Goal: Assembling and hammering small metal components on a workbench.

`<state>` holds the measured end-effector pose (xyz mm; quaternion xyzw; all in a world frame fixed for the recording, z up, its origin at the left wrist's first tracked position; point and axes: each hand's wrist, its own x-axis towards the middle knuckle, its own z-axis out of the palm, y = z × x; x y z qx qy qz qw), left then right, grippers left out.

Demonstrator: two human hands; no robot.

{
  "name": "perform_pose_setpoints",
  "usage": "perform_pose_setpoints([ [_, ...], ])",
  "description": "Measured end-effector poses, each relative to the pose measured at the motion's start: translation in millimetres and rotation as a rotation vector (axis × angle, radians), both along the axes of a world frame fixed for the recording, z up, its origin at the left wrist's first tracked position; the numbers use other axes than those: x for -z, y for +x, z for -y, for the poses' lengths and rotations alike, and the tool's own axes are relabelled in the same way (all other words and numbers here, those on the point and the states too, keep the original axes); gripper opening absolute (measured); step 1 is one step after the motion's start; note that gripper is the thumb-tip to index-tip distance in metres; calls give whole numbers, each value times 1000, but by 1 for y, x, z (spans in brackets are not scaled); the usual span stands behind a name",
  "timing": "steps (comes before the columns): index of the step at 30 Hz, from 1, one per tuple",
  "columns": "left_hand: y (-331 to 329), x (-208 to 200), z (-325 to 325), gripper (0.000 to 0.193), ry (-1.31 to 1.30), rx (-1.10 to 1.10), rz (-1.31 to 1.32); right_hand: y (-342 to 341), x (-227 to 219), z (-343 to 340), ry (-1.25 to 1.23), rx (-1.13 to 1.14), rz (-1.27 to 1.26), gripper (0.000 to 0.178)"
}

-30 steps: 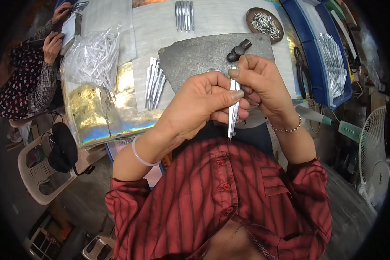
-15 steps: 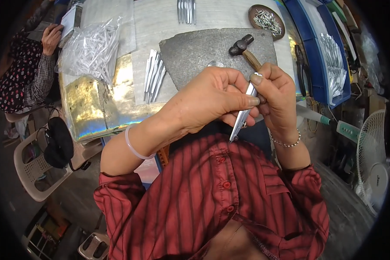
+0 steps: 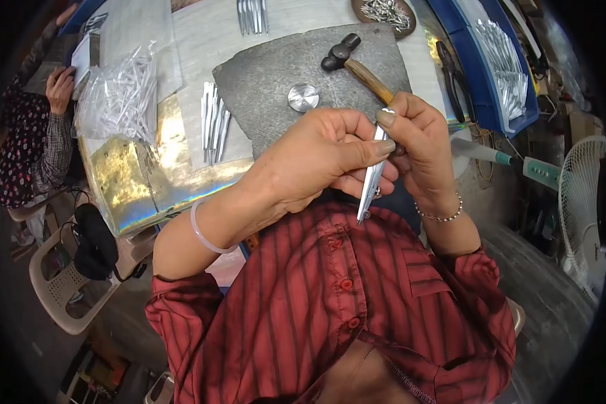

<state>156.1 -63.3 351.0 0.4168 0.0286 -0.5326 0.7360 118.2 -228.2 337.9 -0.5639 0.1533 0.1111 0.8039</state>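
A slim silver drawing compass [image 3: 370, 188] slants down toward my red striped shirt, its pointed end and a small knob lowest. My left hand [image 3: 330, 148] is closed round its middle, thumb pressed along the side. At its top end my right hand [image 3: 423, 138] is closed, thumb and forefinger pinching it. Beyond the hands, a hammer [image 3: 367, 77] with a wooden handle rests on a grey stone slab [image 3: 269, 71]; the handle's end is hidden by my right hand. A round metal disc [image 3: 304, 97] lies on the slab.
Silver compass parts [image 3: 213, 124] lie left of the slab, more [image 3: 252, 17] behind it. A plastic bag [image 3: 118, 101] of parts sits further left. Small pieces fill a brown bowl [image 3: 411, 20]. Pliers [image 3: 454, 81] and a blue bin [image 3: 471, 57] stand right. A co-worker's hand [image 3: 59, 89] shows at far left.
The view has shifted, so the table things sit further up and left, and the metal disc shows fully. Both hands keep their hold on the compass, almost unmoved.
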Motion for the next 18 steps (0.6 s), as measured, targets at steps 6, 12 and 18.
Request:
perform_pose_setpoints([
  [6, -2, 2, 1, 15, 18, 27, 6, -6, 4, 1, 37, 13, -10, 15],
  [12, 0, 3, 3, 15, 35, 102, 53, -17, 6, -3, -15, 89, 4, 15],
  [18, 4, 6, 4, 15, 49, 164, 55, -22, 13, -6, -7, 152, 26, 15],
])
